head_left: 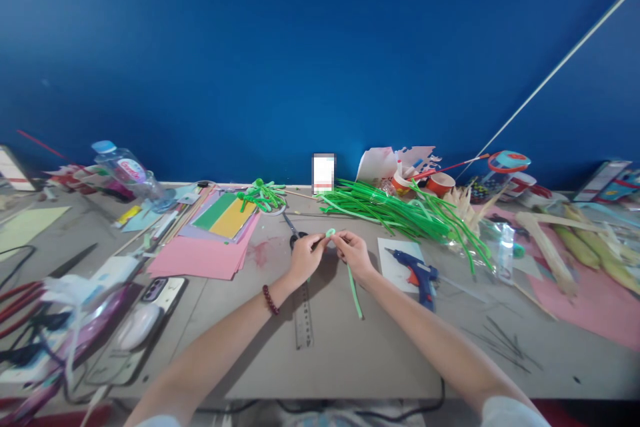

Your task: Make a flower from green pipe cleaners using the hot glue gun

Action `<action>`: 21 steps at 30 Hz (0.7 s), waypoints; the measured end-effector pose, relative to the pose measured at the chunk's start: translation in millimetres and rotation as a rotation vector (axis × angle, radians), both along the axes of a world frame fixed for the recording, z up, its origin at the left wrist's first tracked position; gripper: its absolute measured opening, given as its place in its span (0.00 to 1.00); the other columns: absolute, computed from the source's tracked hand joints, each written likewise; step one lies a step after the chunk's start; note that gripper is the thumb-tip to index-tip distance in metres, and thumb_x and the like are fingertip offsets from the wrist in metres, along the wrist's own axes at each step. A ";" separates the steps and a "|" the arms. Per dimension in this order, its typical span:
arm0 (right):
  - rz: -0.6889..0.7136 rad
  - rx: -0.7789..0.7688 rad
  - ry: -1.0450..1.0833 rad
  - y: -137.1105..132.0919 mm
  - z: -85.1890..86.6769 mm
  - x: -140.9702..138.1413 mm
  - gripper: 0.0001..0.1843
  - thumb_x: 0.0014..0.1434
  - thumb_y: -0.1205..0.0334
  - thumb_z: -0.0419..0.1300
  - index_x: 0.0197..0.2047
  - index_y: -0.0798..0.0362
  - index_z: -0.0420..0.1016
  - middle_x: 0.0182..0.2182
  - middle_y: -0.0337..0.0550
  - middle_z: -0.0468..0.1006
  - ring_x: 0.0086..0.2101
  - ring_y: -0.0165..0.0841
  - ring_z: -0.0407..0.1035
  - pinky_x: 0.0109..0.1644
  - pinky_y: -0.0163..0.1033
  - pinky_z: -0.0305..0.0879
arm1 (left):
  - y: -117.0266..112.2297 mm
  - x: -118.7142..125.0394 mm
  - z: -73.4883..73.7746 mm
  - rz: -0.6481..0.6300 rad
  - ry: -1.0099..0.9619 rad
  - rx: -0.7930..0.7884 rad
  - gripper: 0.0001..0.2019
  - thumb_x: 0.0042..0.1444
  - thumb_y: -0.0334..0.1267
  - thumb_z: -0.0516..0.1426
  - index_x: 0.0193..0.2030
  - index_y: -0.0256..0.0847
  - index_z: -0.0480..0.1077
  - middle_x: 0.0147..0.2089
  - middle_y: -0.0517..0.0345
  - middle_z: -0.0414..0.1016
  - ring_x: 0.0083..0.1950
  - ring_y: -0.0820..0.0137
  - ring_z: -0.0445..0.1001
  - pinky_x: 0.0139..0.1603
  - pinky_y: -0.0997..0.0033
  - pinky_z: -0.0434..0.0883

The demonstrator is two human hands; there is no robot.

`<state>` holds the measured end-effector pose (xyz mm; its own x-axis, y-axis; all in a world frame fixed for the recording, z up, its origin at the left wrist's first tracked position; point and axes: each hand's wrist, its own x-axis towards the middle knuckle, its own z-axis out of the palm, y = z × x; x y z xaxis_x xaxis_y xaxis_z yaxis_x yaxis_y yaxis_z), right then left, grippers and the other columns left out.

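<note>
You have a thin, pale green strip (355, 293). Its top curls into a little ring, pinched by your left hand (309, 257) and right hand (354, 254), beyond the ruler's (303, 323) near end. Its tail, almost straight, slants toward you, right of the ruler.

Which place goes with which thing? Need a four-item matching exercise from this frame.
1. Blue glue gun with orange trigger
2. Clear plastic ruler
3. Small pale green curled piece
4. Clear plastic bottle with blue cap

A. At the fingertips of left hand and right hand
B. Left side, before the blue wall
C. Partly over a white paper sheet
D. Near the dark red beaded bracelet

Pairs: 1-C, 2-D, 3-A, 4-B
</note>
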<state>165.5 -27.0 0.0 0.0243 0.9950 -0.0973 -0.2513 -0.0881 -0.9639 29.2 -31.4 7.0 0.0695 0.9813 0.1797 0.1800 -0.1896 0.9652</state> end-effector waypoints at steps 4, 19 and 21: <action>0.030 0.015 -0.017 -0.8 -1.1 -1.0 0.19 0.40 0.49 0.68 0.31 0.54 0.75 0.15 0.31 0.65 0.15 0.21 0.51 0.17 0.31 0.43 | 2.7 -1.8 -3.2 -0.004 0.027 -0.024 0.15 0.53 0.46 0.56 0.24 0.38 0.73 0.19 0.61 0.66 0.21 0.73 0.61 0.24 0.75 0.57; -0.006 0.010 0.063 1.9 -3.3 -0.4 0.22 0.38 0.50 0.70 0.30 0.54 0.69 0.22 0.36 0.75 0.14 0.19 0.53 0.16 0.29 0.46 | 1.4 1.8 8.4 -0.031 -0.220 -0.204 0.20 0.45 0.54 0.60 0.22 0.35 0.71 0.17 0.61 0.64 0.19 0.76 0.61 0.21 0.76 0.58; 0.014 0.010 0.052 2.1 -3.8 0.0 0.21 0.39 0.49 0.69 0.31 0.55 0.71 0.23 0.38 0.76 0.13 0.18 0.52 0.15 0.29 0.44 | 1.2 1.3 9.6 -0.064 -0.257 -0.223 0.20 0.45 0.54 0.60 0.21 0.35 0.71 0.17 0.61 0.64 0.19 0.77 0.61 0.21 0.76 0.59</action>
